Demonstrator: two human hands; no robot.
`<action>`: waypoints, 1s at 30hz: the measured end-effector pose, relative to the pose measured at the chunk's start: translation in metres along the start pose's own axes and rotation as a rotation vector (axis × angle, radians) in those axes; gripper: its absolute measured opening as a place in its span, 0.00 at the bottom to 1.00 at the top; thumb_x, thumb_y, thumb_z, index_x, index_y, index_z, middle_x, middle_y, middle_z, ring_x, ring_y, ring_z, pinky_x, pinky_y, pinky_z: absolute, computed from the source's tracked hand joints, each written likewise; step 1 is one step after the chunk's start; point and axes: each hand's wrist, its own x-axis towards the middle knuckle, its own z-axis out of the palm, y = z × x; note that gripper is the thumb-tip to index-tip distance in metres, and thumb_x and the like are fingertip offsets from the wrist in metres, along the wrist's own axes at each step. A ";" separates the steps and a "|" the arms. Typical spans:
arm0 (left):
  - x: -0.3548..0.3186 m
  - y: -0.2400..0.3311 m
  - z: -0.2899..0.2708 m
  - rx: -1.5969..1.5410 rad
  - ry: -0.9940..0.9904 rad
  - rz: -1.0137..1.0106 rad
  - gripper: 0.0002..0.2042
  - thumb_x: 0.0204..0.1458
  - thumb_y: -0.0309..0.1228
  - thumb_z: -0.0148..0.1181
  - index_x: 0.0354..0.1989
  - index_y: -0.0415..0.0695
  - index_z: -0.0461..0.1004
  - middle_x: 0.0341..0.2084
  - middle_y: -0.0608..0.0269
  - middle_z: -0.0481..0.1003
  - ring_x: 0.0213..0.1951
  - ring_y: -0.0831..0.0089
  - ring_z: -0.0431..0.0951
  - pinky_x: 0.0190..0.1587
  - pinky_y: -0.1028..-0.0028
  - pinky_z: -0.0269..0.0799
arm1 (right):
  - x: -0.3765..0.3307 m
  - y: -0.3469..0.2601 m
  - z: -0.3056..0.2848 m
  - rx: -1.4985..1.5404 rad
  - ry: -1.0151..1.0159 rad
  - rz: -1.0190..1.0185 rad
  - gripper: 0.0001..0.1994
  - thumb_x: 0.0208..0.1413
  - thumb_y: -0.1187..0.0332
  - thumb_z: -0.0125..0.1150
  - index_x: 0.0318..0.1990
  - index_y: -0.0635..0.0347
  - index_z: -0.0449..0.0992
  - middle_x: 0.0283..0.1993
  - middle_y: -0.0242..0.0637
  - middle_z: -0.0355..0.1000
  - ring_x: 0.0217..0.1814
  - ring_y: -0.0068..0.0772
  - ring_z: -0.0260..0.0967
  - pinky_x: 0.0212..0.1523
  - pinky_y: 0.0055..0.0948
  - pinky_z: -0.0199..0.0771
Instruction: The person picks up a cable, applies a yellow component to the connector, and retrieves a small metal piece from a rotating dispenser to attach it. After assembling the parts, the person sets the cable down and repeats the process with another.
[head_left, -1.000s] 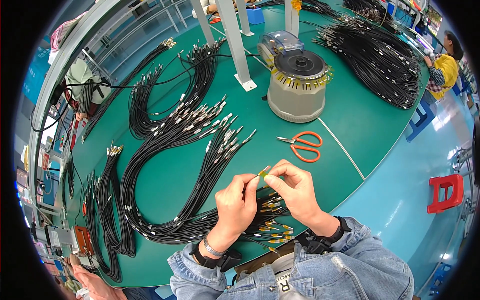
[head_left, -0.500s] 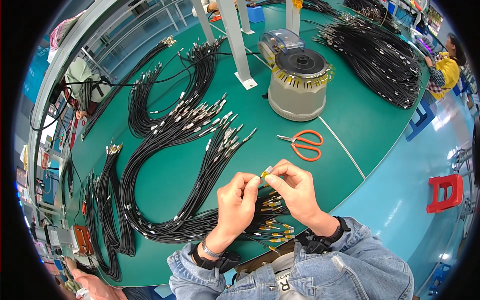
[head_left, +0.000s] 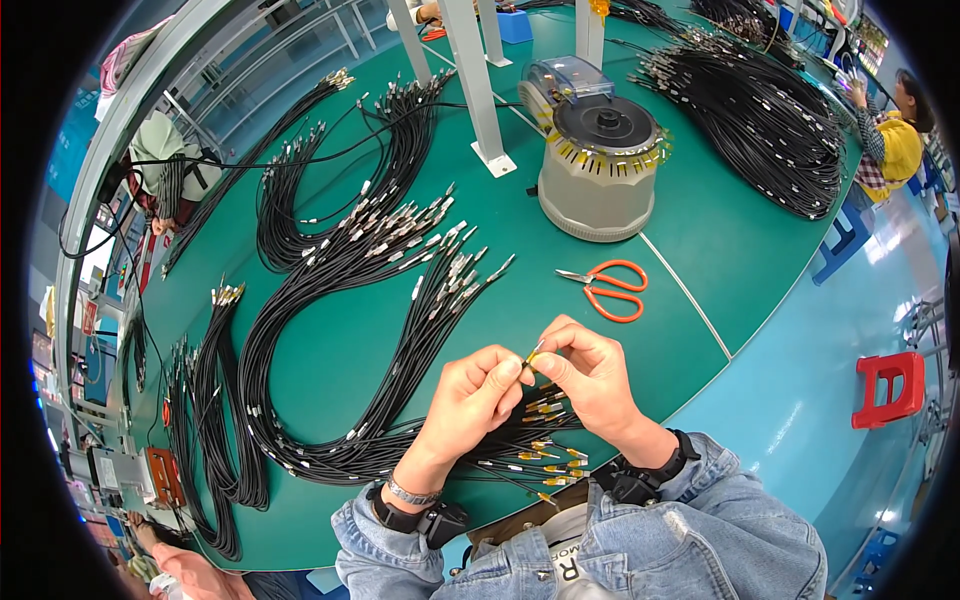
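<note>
Near the top centre of the frame a round grey dispenser (head_left: 598,165) carries yellow tape strips around its rim. Below centre, the left hand (head_left: 468,395) and right hand (head_left: 590,375) pinch one yellow-tipped cable end (head_left: 534,355) between their fingertips, above a cable bundle (head_left: 540,440) on the green table (head_left: 330,350). The tip's detail is too small to read.
</note>
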 end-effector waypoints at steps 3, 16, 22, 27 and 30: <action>0.000 0.001 -0.005 -0.078 -0.043 -0.048 0.13 0.60 0.35 0.46 0.30 0.39 0.70 0.11 0.74 0.61 0.12 0.88 0.54 0.13 0.85 0.47 | 0.002 -0.001 0.000 0.046 0.042 0.060 0.04 0.53 0.75 0.58 0.33 0.66 0.71 0.34 0.33 0.65 0.37 0.21 0.62 0.42 0.21 0.63; 0.001 0.000 0.001 -0.044 -0.024 -0.019 0.13 0.60 0.36 0.47 0.30 0.39 0.71 0.12 0.73 0.64 0.13 0.88 0.55 0.15 0.86 0.48 | 0.007 0.000 -0.008 -0.182 -0.036 -0.052 0.04 0.53 0.75 0.58 0.33 0.67 0.74 0.33 0.34 0.67 0.35 0.23 0.63 0.39 0.23 0.66; 0.000 -0.001 0.006 -0.023 0.072 -0.020 0.10 0.57 0.33 0.52 0.30 0.39 0.71 0.15 0.72 0.67 0.15 0.89 0.57 0.15 0.86 0.47 | 0.004 -0.002 -0.002 -0.113 -0.019 -0.019 0.04 0.51 0.74 0.59 0.33 0.65 0.75 0.31 0.33 0.70 0.36 0.23 0.63 0.39 0.22 0.65; 0.001 -0.005 0.002 -0.050 0.030 -0.042 0.08 0.56 0.32 0.54 0.31 0.39 0.72 0.17 0.71 0.69 0.16 0.89 0.58 0.17 0.85 0.50 | 0.001 0.001 -0.003 0.069 -0.002 0.087 0.04 0.53 0.75 0.57 0.34 0.66 0.75 0.32 0.34 0.68 0.36 0.23 0.64 0.40 0.23 0.66; 0.002 -0.003 0.003 -0.031 0.009 -0.051 0.08 0.56 0.31 0.54 0.31 0.39 0.72 0.17 0.72 0.69 0.17 0.89 0.59 0.18 0.86 0.52 | 0.000 0.004 -0.006 0.177 0.027 0.147 0.04 0.54 0.75 0.56 0.34 0.66 0.75 0.33 0.32 0.69 0.37 0.22 0.66 0.42 0.22 0.66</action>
